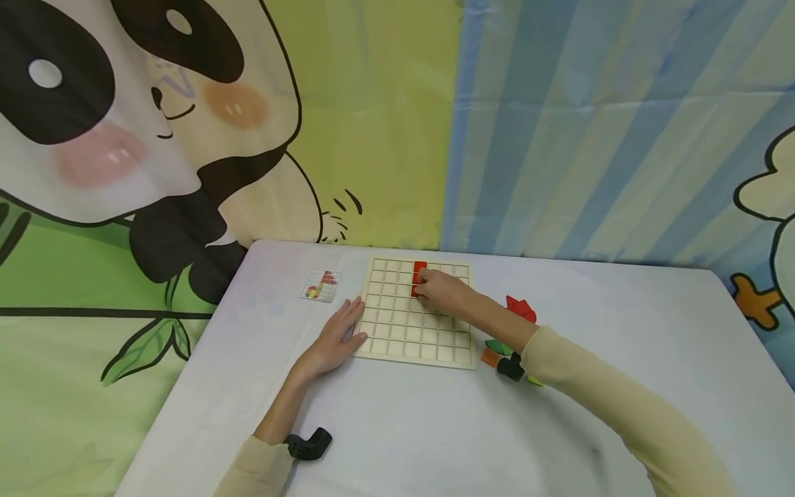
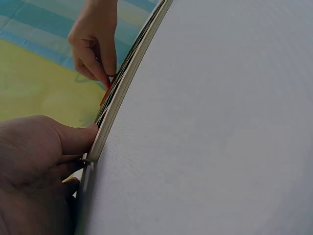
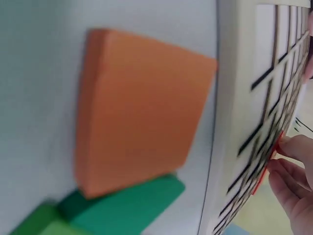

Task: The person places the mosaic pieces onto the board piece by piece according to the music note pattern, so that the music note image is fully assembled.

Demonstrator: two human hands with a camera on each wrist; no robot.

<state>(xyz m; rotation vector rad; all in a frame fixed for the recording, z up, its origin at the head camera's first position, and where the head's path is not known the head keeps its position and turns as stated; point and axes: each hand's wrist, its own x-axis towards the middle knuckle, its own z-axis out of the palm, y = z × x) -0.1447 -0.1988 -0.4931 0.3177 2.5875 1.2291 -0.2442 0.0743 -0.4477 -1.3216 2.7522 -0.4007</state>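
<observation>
A pale wooden board (image 1: 388, 331) marked with a square grid lies on the table. On its upper middle squares is a red strip of block (image 1: 419, 266), partly hidden by my right hand (image 1: 444, 291). That hand's thumb and fingertips pinch the red block (image 3: 260, 180) right at the board's surface, as the right wrist view also shows. My left hand (image 1: 335, 338) rests at the board's left edge with fingers extended, and its thumb (image 2: 80, 139) touches the rim in the left wrist view.
Left of the board lies a small pattern card (image 1: 321, 285) with a coloured picture on a grid. To the right are loose red blocks (image 1: 520, 308), a green block (image 1: 498, 346) and an orange block (image 3: 146, 110), partly behind the right forearm. A printed cloth (image 1: 373, 124) hangs behind the table.
</observation>
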